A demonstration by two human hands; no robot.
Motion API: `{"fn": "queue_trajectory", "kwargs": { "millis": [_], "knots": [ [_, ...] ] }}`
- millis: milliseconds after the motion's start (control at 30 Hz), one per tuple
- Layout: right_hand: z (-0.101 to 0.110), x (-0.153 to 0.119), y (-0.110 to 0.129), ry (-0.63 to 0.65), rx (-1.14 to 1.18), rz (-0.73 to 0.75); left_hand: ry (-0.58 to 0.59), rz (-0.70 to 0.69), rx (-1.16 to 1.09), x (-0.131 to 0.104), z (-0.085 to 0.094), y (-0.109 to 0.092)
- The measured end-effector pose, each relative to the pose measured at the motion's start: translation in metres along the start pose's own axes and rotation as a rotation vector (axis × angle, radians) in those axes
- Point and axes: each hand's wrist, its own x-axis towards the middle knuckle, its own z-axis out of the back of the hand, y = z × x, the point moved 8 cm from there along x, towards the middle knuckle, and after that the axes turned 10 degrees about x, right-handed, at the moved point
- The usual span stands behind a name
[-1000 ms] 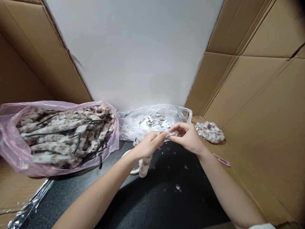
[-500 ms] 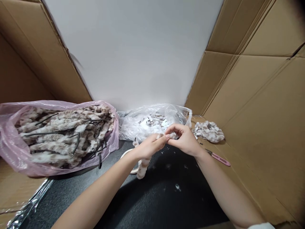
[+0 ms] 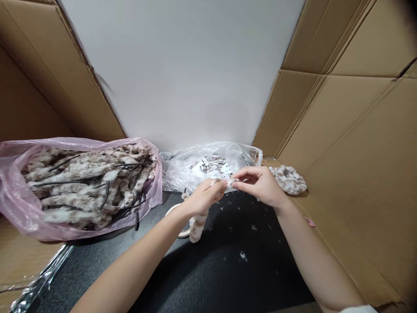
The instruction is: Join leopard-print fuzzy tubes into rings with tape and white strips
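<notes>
My left hand (image 3: pixel 206 196) is closed round a furry strip (image 3: pixel 197 228) with pale and brown patches, whose lower end hangs below the palm. Thumb and fingers of my right hand (image 3: pixel 260 184) pinch a small whitish tuft at the strip's upper end, close to my left fingertips. Under the hanging end lies a roll of tape (image 3: pixel 184 233), partly covered. Just behind both hands is a clear plastic bag (image 3: pixel 179 171) with white and brown scraps (image 3: pixel 211 166) in it.
At the left, a pink plastic bag (image 3: pixel 156 174) holds several furry strips (image 3: pixel 84 178) with black cords. A furry bundle (image 3: pixel 289 180) lies at the right, near a pink handle (image 3: pixel 310 222) mostly hidden by my forearm. Cardboard walls (image 3: pixel 358 130) stand on both sides. Bits of fluff dot the dark surface (image 3: pixel 228 269).
My right hand has moved slightly right, and its fingers have straightened. The furry strip's hanging end has shifted a little. My right forearm now covers more of the pink-handled tool.
</notes>
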Motion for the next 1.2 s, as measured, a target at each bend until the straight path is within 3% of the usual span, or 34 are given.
{"fn": "queue_trajectory", "kwargs": {
  "millis": [500, 1200],
  "knots": [
    [-0.013, -0.001, -0.010, -0.034, 0.169, -0.015, 0.024, -0.034, 0.062, 0.000, -0.002, -0.001],
    [-0.023, -0.002, -0.010, -0.091, 0.081, 0.095, 0.023, -0.082, 0.000, -0.002, -0.007, -0.004]
  ]
}}
